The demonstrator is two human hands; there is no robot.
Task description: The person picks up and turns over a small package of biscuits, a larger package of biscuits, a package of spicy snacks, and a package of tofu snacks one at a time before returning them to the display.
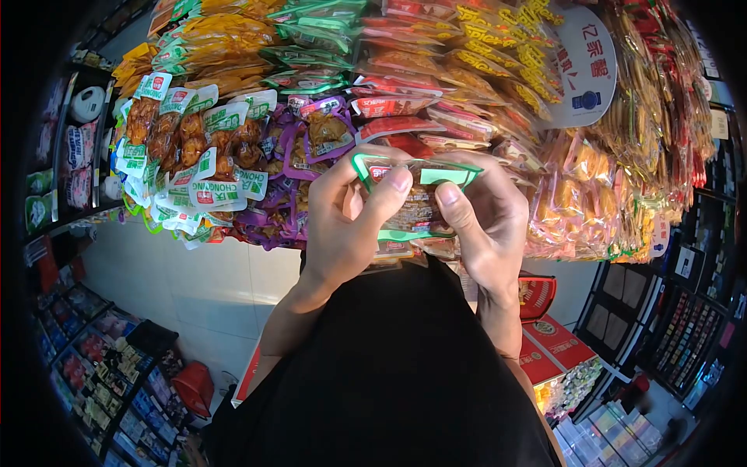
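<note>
We hold one green packet (416, 194) up by the snack pile (327, 86), left hand (350, 218) and right hand (486, 214) pinching it; checking step, next needs steady grip to turn it

- Far, across the top: display heap (436, 70) piled with snack packets, green-and-white ones (187, 148) left, purple (311, 140) mid, yellow (506, 39) right.
- Pale tiled floor (202, 288) below left, bearing red basket (194, 387).
- Left shelf (85, 366) lined with small packs.
</note>
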